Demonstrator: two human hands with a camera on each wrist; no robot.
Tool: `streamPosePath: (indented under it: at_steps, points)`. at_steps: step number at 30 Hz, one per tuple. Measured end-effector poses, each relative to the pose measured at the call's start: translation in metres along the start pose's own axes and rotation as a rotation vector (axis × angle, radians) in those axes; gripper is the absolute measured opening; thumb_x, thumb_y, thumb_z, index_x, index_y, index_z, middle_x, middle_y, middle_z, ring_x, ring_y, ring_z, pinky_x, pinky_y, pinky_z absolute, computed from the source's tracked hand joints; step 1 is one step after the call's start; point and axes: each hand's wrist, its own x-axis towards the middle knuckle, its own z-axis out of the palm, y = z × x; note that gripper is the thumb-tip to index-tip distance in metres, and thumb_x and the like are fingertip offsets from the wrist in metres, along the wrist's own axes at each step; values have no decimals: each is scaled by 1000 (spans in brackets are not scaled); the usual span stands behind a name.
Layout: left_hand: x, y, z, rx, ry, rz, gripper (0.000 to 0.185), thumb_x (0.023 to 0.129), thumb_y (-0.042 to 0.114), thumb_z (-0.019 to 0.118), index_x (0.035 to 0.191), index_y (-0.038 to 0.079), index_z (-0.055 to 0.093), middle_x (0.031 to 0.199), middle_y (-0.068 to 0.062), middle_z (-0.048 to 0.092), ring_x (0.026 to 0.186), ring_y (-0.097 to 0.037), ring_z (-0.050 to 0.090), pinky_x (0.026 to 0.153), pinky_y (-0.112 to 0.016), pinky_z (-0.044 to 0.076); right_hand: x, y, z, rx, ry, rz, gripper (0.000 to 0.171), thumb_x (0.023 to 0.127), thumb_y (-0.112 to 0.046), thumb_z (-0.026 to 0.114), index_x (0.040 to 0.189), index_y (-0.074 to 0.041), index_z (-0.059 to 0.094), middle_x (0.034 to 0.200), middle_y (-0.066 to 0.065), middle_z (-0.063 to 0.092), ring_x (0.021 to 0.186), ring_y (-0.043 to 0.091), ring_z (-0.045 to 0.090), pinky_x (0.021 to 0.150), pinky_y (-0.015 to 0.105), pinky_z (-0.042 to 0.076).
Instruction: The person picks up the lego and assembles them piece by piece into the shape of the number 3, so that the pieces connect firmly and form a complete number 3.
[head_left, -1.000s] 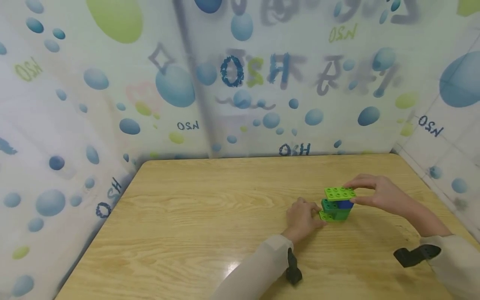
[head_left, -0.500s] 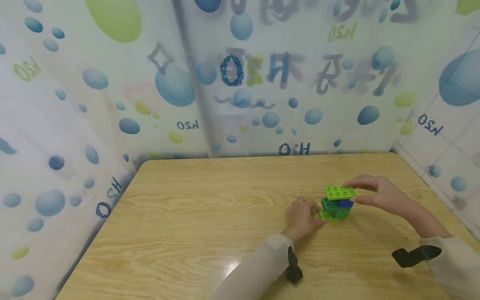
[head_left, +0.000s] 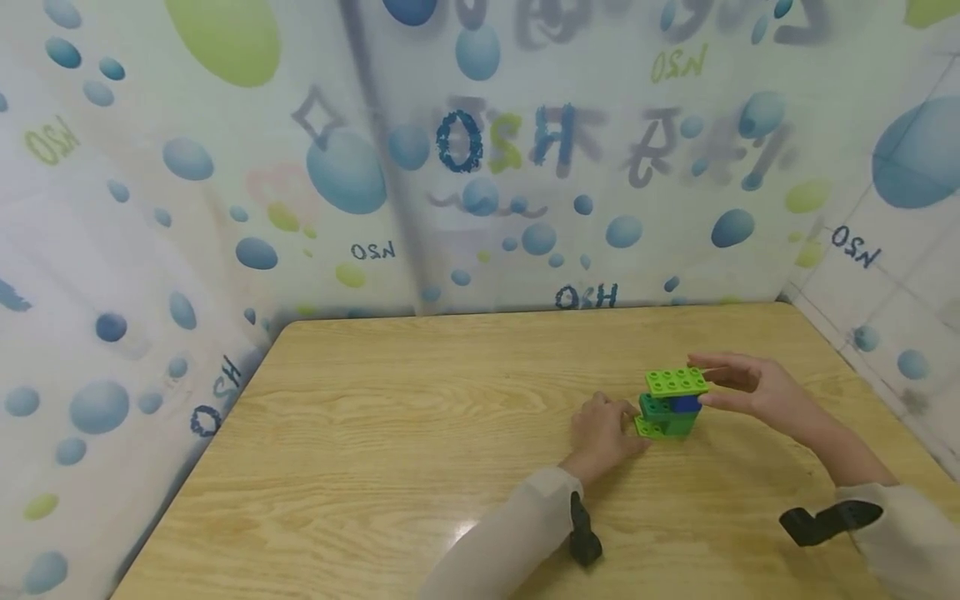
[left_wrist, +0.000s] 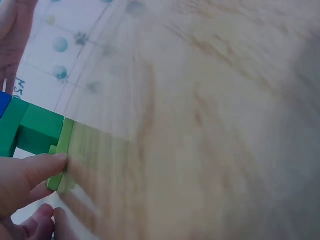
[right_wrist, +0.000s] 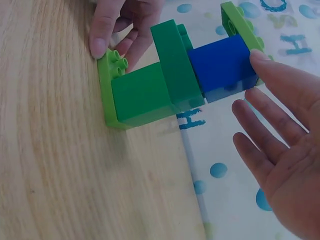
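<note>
A small tower of toy building bricks stands on the table's right side. Its lime base plate (head_left: 647, 427) carries a green brick (right_wrist: 142, 95), above which sit a darker green brick (right_wrist: 175, 65) and a blue brick (right_wrist: 220, 65). A lime studded plate (head_left: 677, 382) caps the blue brick. My left hand (head_left: 602, 433) pinches the left end of the base plate; the left wrist view shows the thumb and a finger there. On the other side, my right hand (head_left: 765, 396) has its fingers extended, and the thumb touches or nearly touches the top plate's edge.
The tower stands on a wood-grain table (head_left: 390, 417). A patterned curtain (head_left: 480, 250) with blue and green dots hangs behind the far edge. Black straps with small dark devices (head_left: 585, 542) are on both wrists.
My right fingers have loosened and drawn slightly away to the right from the top plate. My left hand keeps its pinch on the base plate, and the tower looks unchanged.
</note>
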Motion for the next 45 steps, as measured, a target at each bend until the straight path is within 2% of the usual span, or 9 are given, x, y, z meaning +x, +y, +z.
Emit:
streamPosePath:
  at_steps: [6, 12, 16, 20, 26, 33, 35, 40, 45]
  points:
    - [1, -10, -7, -183, 2, 3, 42, 72, 33, 78, 110, 22, 65, 91, 8, 48, 79, -5, 44, 69, -23, 36, -8, 12, 3, 47, 23, 49, 51, 86, -11, 64, 132, 1, 45, 113, -18, 55, 97, -1, 56, 73, 22, 48]
    - [-8, -11, -22, -392, 8, 17, 42, 77, 22, 75, 116, 17, 61, 92, 4, 51, 76, -6, 49, 62, -21, 42, -20, 24, 10, 41, 61, 134, 49, 86, -17, 65, 128, 1, 49, 107, -14, 60, 95, 0, 58, 71, 21, 49]
    - [-16, -7, -25, -544, 44, 63, 37, 78, 14, 74, 113, 12, 62, 87, 2, 55, 68, -4, 51, 58, -20, 44, -24, 30, 17, 95, 87, 154, 45, 85, -15, 66, 124, 2, 52, 102, -14, 63, 91, -1, 59, 71, 22, 49]
    - [-19, 1, -22, -645, 85, 140, 33, 78, 7, 72, 109, 9, 63, 85, -2, 60, 66, -2, 55, 59, -18, 46, -27, 32, 25, 132, 115, 162, 39, 83, -11, 67, 117, 4, 56, 97, -13, 65, 87, 1, 61, 69, 22, 49]
    - [-17, 9, -16, -643, 144, 159, 27, 77, 6, 72, 103, 11, 65, 89, 2, 63, 75, -1, 57, 65, -16, 45, -29, 36, 36, 197, 150, 181, 35, 83, -9, 67, 114, 4, 58, 96, -14, 65, 86, 4, 62, 70, 22, 49]
    - [-16, 12, -12, -650, 178, 188, 20, 78, 3, 71, 96, 10, 67, 88, 6, 61, 77, 0, 55, 65, -16, 44, -29, 36, 45, 300, 190, 159, 27, 83, -3, 66, 109, 0, 62, 95, -12, 66, 85, 8, 64, 70, 22, 49]
    - [-16, 12, -11, -645, 188, 195, 19, 78, 3, 71, 96, 10, 67, 88, 6, 60, 77, 1, 54, 65, -16, 44, -28, 36, 46, 299, 203, 172, 26, 83, -4, 66, 109, -1, 63, 94, -13, 66, 84, 7, 64, 70, 22, 49]
    - [-15, 12, -10, -626, 199, 201, 17, 79, 2, 70, 94, 10, 68, 88, 5, 60, 76, 2, 54, 65, -14, 44, -28, 34, 48, 203, 251, 223, 29, 82, -14, 69, 108, -1, 63, 92, -18, 64, 82, 0, 61, 68, 20, 48]
    - [-13, 13, -9, -645, 194, 199, 16, 79, 2, 69, 93, 9, 68, 87, 5, 59, 75, 2, 54, 65, -14, 45, -27, 33, 50, 174, 290, 223, 32, 82, -15, 69, 107, 3, 62, 89, -19, 64, 81, -2, 61, 67, 19, 48]
